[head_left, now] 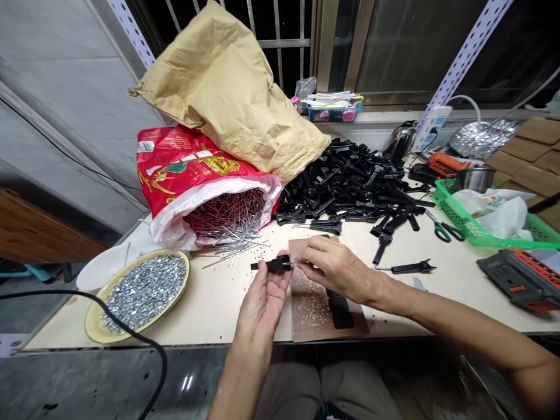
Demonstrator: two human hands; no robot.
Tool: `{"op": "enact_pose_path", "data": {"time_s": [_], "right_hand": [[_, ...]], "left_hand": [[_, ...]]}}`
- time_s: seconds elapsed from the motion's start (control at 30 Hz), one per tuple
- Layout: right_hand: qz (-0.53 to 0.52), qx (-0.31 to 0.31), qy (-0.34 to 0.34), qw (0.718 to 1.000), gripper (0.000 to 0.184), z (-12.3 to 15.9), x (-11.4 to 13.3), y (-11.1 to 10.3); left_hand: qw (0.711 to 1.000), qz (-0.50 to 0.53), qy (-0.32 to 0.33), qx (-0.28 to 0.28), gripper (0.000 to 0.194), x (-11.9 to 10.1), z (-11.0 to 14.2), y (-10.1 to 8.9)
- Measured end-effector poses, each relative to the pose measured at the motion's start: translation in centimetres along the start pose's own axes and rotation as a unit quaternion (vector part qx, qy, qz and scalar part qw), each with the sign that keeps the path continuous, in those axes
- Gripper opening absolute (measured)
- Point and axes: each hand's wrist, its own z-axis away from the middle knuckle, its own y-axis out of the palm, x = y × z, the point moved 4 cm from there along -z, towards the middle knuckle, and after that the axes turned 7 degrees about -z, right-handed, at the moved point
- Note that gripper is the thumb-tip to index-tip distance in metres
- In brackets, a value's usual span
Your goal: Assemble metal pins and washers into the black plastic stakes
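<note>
My left hand (265, 294) pinches a small black plastic part (273, 265) above the table's front. My right hand (335, 268) meets it from the right, fingers pinched at the part's end, probably on a thin metal pin that is too small to make out. A brown board (312, 309) lies under both hands, with another black part (340, 309) on it. A big heap of black parts (350, 184) lies behind. A red-and-white bag (205, 192) spills metal pins (231, 230).
A yellow dish of small silver nuts (142, 291) sits at the left, a black cable (131, 332) crossing it. A brown paper sack (236, 93) leans at the back. Green-handled scissors (446, 228), a green basket (481, 224) and a grey-orange device (520, 280) stand to the right.
</note>
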Motion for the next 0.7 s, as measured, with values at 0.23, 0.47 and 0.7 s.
{"op": "enact_pose_path", "data": {"time_s": [0.23,0.47,0.7], "right_hand": [[-0.075,-0.055,0.015,0.995,0.056,-0.2,0.5,-3.0],[-0.298,-0.041,0.303,0.904,0.039,3.2,-3.3,-1.9],[-0.578,0.141,0.499,0.63,0.055,7.2,-1.5,1.6]], "left_hand": [[0.988,0.06,-0.139,0.031,0.042,1.0,1.7,1.1],[0.986,-0.004,-0.158,0.058,0.038,2.0,4.5,1.7],[0.96,-0.19,-0.127,0.164,0.029,7.1,7.1,2.6]]}}
